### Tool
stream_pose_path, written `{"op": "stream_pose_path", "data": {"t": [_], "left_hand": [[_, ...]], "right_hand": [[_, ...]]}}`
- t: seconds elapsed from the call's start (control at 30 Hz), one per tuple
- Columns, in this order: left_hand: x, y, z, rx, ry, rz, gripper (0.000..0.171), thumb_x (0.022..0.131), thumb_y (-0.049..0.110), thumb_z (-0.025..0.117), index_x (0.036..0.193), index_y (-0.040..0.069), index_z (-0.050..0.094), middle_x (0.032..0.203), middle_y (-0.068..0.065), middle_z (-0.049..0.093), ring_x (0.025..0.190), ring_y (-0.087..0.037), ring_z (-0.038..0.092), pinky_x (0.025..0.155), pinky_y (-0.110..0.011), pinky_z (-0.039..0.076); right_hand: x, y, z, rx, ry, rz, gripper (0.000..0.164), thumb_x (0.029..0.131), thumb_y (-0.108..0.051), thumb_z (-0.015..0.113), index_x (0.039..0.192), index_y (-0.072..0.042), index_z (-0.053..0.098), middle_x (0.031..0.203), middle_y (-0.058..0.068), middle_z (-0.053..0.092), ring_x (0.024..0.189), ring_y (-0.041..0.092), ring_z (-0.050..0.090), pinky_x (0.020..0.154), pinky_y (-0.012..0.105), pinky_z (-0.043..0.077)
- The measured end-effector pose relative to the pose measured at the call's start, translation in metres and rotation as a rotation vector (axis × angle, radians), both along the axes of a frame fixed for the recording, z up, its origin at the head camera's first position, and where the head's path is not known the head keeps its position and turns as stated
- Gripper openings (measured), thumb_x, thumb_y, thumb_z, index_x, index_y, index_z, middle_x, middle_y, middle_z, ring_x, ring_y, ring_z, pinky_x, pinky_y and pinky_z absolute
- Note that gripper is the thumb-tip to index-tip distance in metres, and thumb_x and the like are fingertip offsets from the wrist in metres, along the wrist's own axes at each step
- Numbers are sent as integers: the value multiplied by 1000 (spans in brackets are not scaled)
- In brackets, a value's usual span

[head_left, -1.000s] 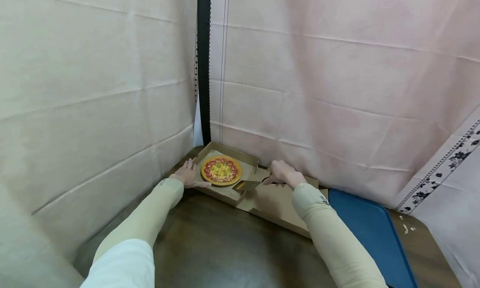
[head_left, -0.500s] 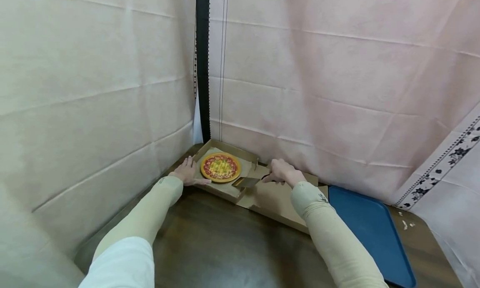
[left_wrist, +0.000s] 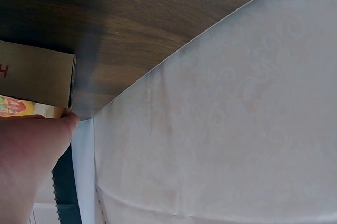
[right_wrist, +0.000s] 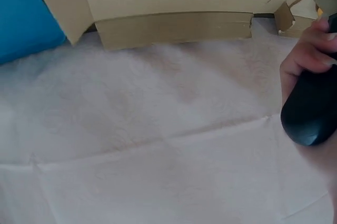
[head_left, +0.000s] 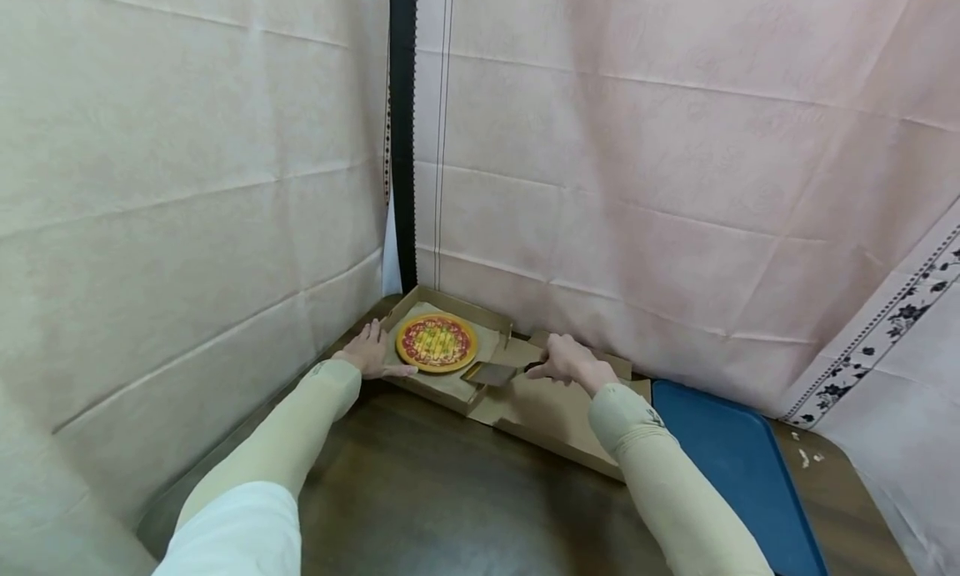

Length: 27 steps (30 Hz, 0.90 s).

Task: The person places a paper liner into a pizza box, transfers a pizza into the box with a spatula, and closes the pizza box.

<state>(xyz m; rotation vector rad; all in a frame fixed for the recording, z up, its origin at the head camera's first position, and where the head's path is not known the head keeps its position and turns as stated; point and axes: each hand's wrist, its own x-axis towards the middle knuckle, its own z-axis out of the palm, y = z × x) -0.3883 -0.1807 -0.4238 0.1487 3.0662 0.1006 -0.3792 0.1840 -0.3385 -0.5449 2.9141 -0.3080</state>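
In the head view, a round pizza (head_left: 437,343) with red and yellow topping lies on paper in a cardboard pizza box (head_left: 435,395). My left hand (head_left: 367,351) rests at the box's front left corner, fingers extended, thumb along the front wall. The left wrist view has that hand (left_wrist: 31,153) by the box corner, most fingers hidden. My right hand (head_left: 573,359) grips the black handle of a pizza server (head_left: 493,374), whose metal blade points left, its tip beside the pizza's right front edge. In the right wrist view, curled fingers wrap the black handle (right_wrist: 310,105); the blade is out of sight.
The box's opened lid (head_left: 555,409) lies flat to the right, under the right forearm. Beyond it is a blue tray (head_left: 738,468). Curtains (head_left: 637,184) enclose the back and left of the dark wooden table (head_left: 450,501). White scraps (head_left: 804,458) lie at the far right.
My right hand has come slightly lower and to the right, while the server's tip stays near the pizza's edge. My left hand keeps its place at the box. The head view has shifted slightly.
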Motion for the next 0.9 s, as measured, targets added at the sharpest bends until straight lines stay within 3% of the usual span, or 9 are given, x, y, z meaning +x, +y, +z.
{"op": "stream_pose_path", "data": {"t": [0.17,0.43,0.7,0.9], "left_hand": [[-1,2,2,-6,-4,-11,114,83,78,45,146,-14,23,155,-37,9,145,-49,15,118,-54,23],[-5,-4,3,-13,28,-28,114,83,78,46,145,-15,25,154,-38,10,144,-51,16,117,-54,24],[0,-8,-2,-26,14,-28,114,83,78,44,145,-16,24,154,-38,11,143,-52,16,117,-55,24],[2,-7,-2,-3,0,-42,114,84,78,43,147,-14,22,155,-37,9,145,-50,13,118,-55,22]], "right_hand": [[1,15,-5,-53,56,-19,29,86,-38,72,69,-15,70,54,0,57,48,13,53,47,26,43],[7,43,-20,-174,167,-28,40,91,-36,66,60,-16,51,49,-4,30,46,11,28,46,28,24],[18,63,-48,-292,183,-62,47,94,-37,62,57,-16,41,48,-3,30,43,11,26,44,25,23],[25,78,-58,-348,277,-100,52,93,-36,63,55,-16,35,47,-4,25,40,10,21,41,22,18]]}}
